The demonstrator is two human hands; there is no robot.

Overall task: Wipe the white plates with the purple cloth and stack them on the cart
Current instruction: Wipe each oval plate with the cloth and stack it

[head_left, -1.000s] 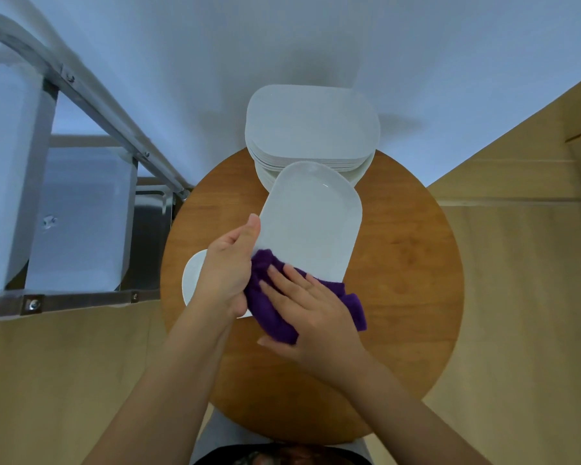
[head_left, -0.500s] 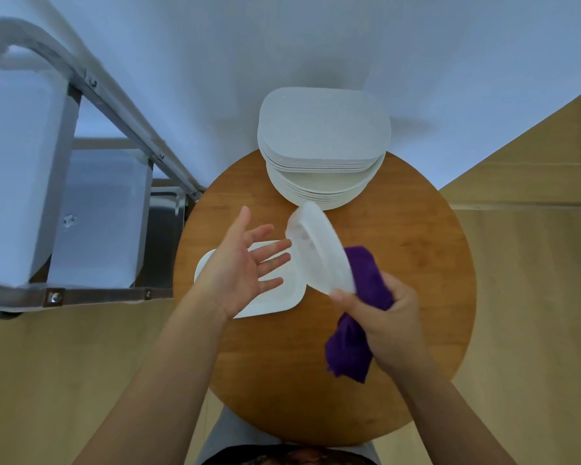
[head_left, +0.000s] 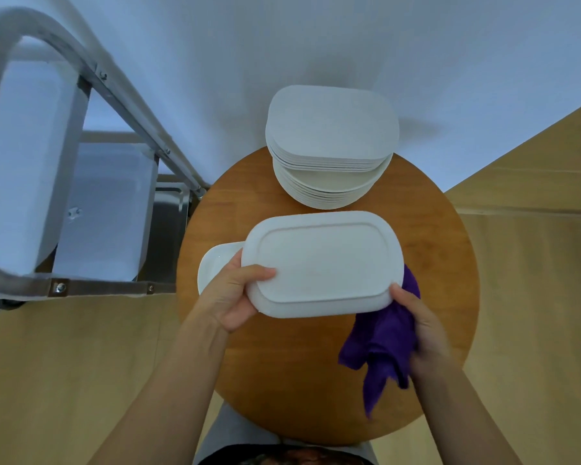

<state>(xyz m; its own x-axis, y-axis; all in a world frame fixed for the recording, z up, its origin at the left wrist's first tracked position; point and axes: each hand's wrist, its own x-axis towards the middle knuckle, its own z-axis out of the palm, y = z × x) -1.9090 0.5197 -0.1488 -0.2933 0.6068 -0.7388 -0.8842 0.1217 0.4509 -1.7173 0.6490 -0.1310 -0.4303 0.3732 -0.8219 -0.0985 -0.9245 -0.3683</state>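
Nearest the camera, two bare forearms reach forward over a round wooden table (head_left: 433, 250). The right hand (head_left: 423, 333) has its fingers curled round a purple cloth (head_left: 381, 337), which bunches under the palm and hangs down in loose folds over the table; its thumb also presses on the right end of a white oblong plate (head_left: 322, 263). The left hand (head_left: 230, 297) grips the plate's left end, thumb on top and fingers curled beneath. The plate is held above the table, underside up, with its raised foot ring showing. Just beyond the left hand, another white plate (head_left: 215, 263) lies flat on the table, mostly hidden behind the hand and the held plate. Farther back, at the table's far edge, stands a stack of white plates (head_left: 329, 146), oblong ones on top of rounder ones. To the left, beside the table, is a metal cart (head_left: 121, 99) with white plates lying on its shelves.
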